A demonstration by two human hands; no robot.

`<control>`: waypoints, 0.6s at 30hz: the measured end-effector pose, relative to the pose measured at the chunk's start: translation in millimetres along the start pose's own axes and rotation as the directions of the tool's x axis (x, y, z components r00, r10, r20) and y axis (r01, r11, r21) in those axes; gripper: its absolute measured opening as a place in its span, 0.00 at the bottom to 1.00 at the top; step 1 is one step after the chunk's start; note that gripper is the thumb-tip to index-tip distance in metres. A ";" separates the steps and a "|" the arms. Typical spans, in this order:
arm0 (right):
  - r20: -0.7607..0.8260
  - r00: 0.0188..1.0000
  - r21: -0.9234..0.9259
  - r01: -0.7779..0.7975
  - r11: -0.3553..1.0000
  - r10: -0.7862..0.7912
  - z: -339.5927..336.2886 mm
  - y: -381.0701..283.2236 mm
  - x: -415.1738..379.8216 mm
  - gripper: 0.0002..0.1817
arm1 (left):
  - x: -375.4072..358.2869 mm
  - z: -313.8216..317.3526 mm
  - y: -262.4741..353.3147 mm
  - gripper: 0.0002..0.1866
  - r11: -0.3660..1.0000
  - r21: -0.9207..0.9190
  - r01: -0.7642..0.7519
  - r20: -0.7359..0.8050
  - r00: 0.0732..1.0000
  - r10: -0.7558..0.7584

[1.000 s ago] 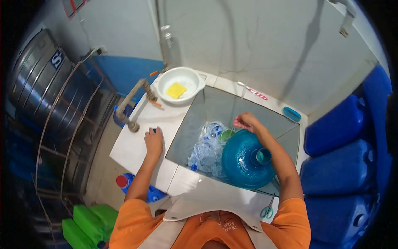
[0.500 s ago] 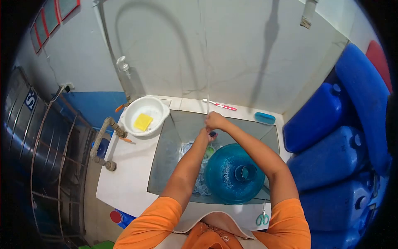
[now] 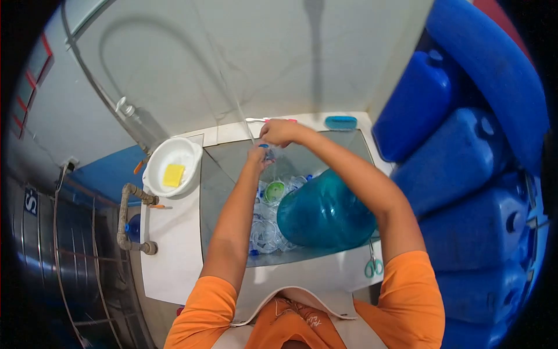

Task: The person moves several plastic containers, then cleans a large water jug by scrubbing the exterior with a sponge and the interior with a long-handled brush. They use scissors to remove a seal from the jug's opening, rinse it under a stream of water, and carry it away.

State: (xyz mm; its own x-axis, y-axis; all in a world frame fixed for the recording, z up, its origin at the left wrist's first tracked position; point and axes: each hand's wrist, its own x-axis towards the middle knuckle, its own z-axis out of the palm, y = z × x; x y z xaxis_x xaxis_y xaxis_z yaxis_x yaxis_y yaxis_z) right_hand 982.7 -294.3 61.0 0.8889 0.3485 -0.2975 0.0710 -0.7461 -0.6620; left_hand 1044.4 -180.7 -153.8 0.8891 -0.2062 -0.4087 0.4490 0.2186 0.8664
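Both my hands meet above the far end of the steel sink (image 3: pixel 221 174). My left hand (image 3: pixel 257 155) pinches a small blue cap, and my right hand (image 3: pixel 278 132) is closed on the thin clear hose (image 3: pixel 224 87) that runs up along the wall. A large teal water jug (image 3: pixel 322 212) lies tilted in the sink under my right forearm. Beside it lie several clear plastic pieces and a green lid (image 3: pixel 274 191).
A white basin (image 3: pixel 174 152) with a yellow sponge (image 3: pixel 173 174) sits on the left counter, near a metal tap pipe (image 3: pixel 125 218). Scissors (image 3: pixel 372 264) lie on the near rim. Blue jerrycans (image 3: pixel 465 163) are stacked at right. A blue soap box (image 3: pixel 340 122) sits at the back.
My left hand left the counter and came to my right hand over the sink. Both hands rose toward the hose. The teal jug now lies tipped on its side.
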 end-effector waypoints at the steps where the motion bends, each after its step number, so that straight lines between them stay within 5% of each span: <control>1: 0.002 1.000 -0.076 -0.014 0.997 0.014 -17.2 5.7 -27.3 0.22 | -3.4 0.0 -5.3 0.14 1.000 0.014 0.014 0.019 1.000 -0.014; 3: -0.067 0.991 -0.434 0.077 0.897 -0.117 -39.2 70.1 -51.8 0.24 | -7.8 -1.1 -14.0 0.16 0.987 0.154 0.056 0.001 0.998 -0.057; 4: -0.074 0.997 -0.408 -0.061 0.911 0.034 -51.2 86.3 -85.7 0.25 | -3.6 -13.2 -24.6 0.16 0.985 0.164 0.062 0.020 0.998 -0.066; 5: -0.052 0.997 -0.510 -0.074 0.857 0.054 -56.1 131.1 -104.2 0.30 | 5.1 -28.9 -39.9 0.16 0.601 0.783 -0.161 0.239 0.970 -0.051; 6: -0.099 0.971 -0.419 -0.239 0.876 0.217 -57.9 145.7 -138.1 0.34 | 7.8 -31.3 -51.6 0.17 -0.105 0.899 -0.425 0.404 0.898 -0.175; 9: -0.121 0.825 0.155 -0.533 0.832 0.552 -26.2 155.7 -225.8 0.42 | -57.5 16.5 -39.0 0.20 0.002 0.956 -0.295 0.295 0.955 -0.006; 11: -0.159 0.782 0.416 -0.501 0.759 0.603 2.0 172.1 -253.4 0.42 | -86.4 54.7 -32.6 0.20 -0.049 0.876 -0.481 0.454 0.785 0.422; 13: -0.196 0.756 0.496 -0.473 0.729 0.624 32.6 180.8 -265.2 0.40 | -132.2 106.8 4.1 0.17 0.491 0.718 -0.493 0.358 0.867 0.347; 15: -0.386 0.758 0.850 0.071 0.522 0.526 66.0 207.6 -251.5 0.36 | -166.6 143.5 17.6 0.16 0.824 0.445 -0.351 0.438 0.888 0.141; 16: -0.391 0.756 0.849 0.076 0.523 0.525 72.8 200.8 -250.6 0.36 | -177.3 154.8 15.0 0.16 0.822 0.445 -0.355 0.442 0.886 0.143; 18: -0.533 0.718 0.846 0.444 0.296 0.447 88.1 177.0 -237.2 0.31 | -196.1 165.9 6.3 0.17 0.871 0.287 -0.400 0.613 0.775 0.154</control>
State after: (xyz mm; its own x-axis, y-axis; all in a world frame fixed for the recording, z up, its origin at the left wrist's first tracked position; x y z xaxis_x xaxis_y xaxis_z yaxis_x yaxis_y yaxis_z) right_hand 744.5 -459.1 -46.2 0.9114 -0.3861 -0.1427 0.0328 0.4137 -0.9098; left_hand 858.1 -297.2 -20.5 0.7033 -0.7108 -0.0075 0.0100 -0.0006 0.9999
